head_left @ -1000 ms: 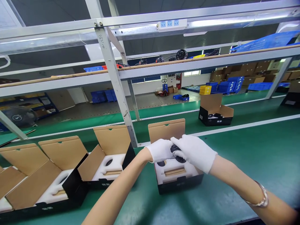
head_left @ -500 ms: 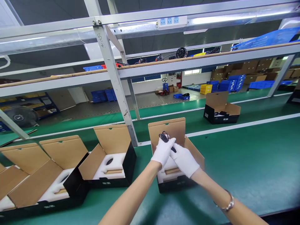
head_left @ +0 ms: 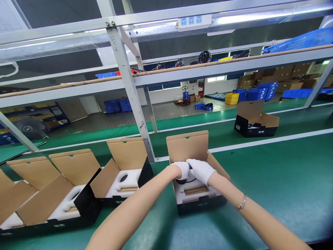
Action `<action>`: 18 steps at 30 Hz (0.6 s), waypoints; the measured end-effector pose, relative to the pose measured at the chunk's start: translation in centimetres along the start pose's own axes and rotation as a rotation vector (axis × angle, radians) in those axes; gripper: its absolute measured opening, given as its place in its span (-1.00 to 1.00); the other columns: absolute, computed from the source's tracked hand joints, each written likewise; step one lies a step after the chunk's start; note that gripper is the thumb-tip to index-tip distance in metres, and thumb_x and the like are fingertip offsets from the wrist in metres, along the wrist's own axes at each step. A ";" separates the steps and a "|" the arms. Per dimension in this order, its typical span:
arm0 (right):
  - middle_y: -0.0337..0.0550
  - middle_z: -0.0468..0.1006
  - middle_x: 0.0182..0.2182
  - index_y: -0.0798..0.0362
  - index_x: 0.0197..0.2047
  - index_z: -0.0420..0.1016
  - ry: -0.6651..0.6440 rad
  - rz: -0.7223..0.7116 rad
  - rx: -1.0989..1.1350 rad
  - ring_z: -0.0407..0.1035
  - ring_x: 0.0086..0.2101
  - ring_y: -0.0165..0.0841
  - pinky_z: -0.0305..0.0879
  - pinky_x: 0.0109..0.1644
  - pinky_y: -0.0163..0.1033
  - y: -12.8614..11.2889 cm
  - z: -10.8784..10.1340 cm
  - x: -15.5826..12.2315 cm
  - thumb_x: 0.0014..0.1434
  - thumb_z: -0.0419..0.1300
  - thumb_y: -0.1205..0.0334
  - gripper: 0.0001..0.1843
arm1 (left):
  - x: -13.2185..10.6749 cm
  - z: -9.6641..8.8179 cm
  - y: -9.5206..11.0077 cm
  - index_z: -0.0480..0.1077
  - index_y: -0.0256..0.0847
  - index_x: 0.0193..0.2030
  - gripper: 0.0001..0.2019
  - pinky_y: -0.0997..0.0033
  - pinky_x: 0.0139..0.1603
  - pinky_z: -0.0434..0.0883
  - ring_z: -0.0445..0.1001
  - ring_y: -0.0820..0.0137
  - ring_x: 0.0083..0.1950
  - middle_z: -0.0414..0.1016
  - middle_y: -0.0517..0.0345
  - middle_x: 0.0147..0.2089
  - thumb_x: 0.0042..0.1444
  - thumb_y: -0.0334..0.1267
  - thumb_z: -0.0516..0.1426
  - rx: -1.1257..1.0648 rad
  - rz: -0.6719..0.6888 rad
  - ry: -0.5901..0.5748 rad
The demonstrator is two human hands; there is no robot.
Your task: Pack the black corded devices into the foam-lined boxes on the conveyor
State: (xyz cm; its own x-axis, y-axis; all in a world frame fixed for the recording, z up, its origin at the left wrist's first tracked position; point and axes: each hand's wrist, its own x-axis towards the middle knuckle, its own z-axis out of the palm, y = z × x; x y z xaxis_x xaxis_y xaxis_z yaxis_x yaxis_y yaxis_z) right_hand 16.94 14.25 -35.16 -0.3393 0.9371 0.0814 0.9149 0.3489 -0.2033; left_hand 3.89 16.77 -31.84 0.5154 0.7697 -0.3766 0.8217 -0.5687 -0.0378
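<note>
Both of my gloved hands are together over the back half of an open black box (head_left: 201,205) with a brown cardboard inside. My left hand (head_left: 183,170) is closed on a coiled black cable (head_left: 191,167), most of it hidden by the gloves. Against it, my right hand (head_left: 201,171) has its fingers curled round the same cable, their tips partly hidden. Below the hands lies a white foam insert (head_left: 179,194) with a brown cardboard piece (head_left: 195,190) in its slot. A dark round opening in the foam shows under my left hand.
Several similar open boxes stand to the left, the nearest box (head_left: 111,202) with a foam insert. Another open box (head_left: 256,132) with dark items sits on the far belt at right. A metal post (head_left: 135,100) rises behind the green work surface (head_left: 273,180).
My hands have moved down and forward with the cable, from above the box to close over its foam insert. The view has shifted slightly.
</note>
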 end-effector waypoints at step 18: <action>0.07 0.65 -0.19 0.06 -0.20 0.59 -0.084 -0.128 -0.076 0.57 -0.18 -0.06 0.37 -0.15 -0.07 -0.1 3.2 1.2 0.31 0.01 0.25 -0.70 | -13.2 -0.6 -5.2 0.30 0.04 0.18 -0.67 0.44 0.30 0.25 0.35 0.45 0.22 0.44 0.25 0.18 0.39 -0.04 -0.09 0.089 -0.182 0.713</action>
State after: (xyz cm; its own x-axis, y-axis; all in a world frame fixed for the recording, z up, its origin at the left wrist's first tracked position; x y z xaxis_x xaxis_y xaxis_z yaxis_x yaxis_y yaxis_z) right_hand 15.71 15.37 -38.16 -0.4681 0.8835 0.0191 0.8759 0.4667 -0.1222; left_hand -7.04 9.67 -26.15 0.4309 0.8382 0.3341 0.9019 -0.4125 -0.1283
